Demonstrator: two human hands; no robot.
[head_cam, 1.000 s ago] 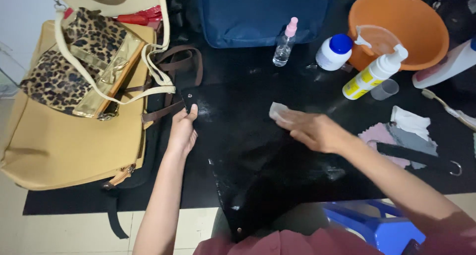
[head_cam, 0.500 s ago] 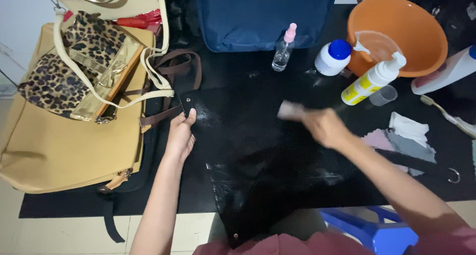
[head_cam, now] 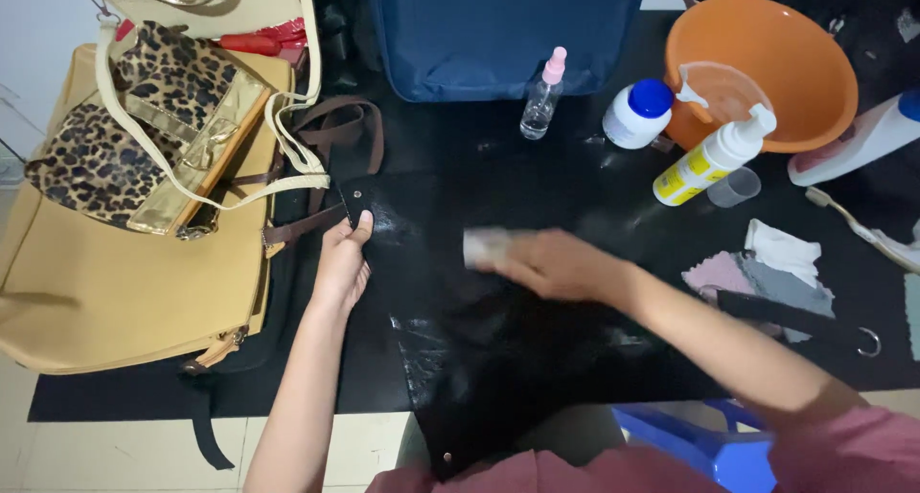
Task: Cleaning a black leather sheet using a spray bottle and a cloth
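Observation:
A flat black leather bag [head_cam: 517,359] lies on the black table mat, its lower part hanging over the front edge. My left hand [head_cam: 343,261] grips the bag's upper left corner by the brown strap. My right hand [head_cam: 551,263] presses a small pale cloth pad [head_cam: 482,247] onto the bag's upper surface; the hand and pad are motion-blurred. Wet streaks shine on the leather near both hands.
A tan bag [head_cam: 115,292] with a leopard-print bag [head_cam: 144,138] on it lies left. A blue bag [head_cam: 508,33] stands at the back. Small spray bottle [head_cam: 541,95], white jar [head_cam: 637,113], yellow pump bottle [head_cam: 709,158], orange basin [head_cam: 767,67], cloths [head_cam: 767,268] sit right. A blue stool [head_cam: 690,435] is below.
My right hand has slid the pad from the bag's middle leftward across the leather, toward my left hand. My left hand keeps its hold on the corner.

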